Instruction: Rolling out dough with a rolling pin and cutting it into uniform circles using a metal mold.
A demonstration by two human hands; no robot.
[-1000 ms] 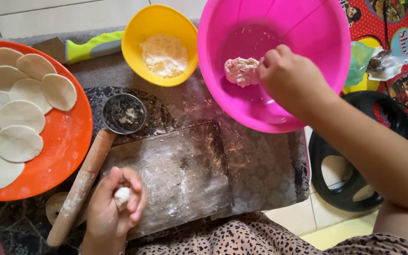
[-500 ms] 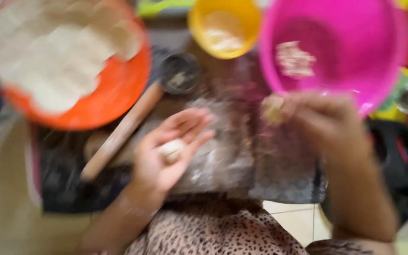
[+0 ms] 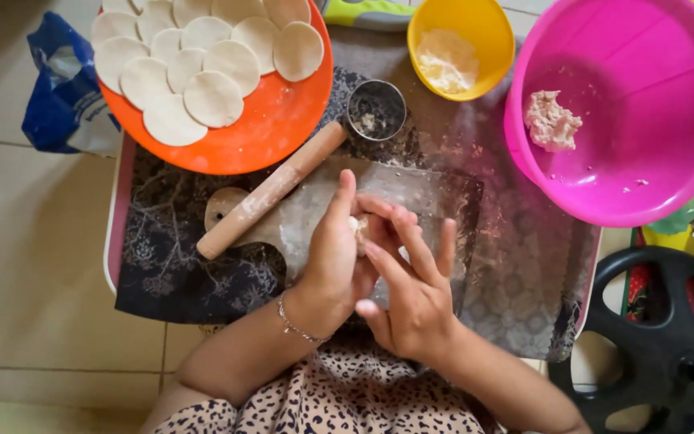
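Surface: floured board (image 3: 411, 209) on dark patterned cloth, frame centre.
Left hand (image 3: 332, 261): cupped around dough ball (image 3: 357, 227).
Right hand (image 3: 411, 293): fingers pressed on same dough, frame centre.
Rolling pin (image 3: 271, 190): left of hands.

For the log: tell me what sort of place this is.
Probably a home floor used for making dough wrappers: a low tray on tiles, a rolling pin, and an orange plate of flat dough rounds.
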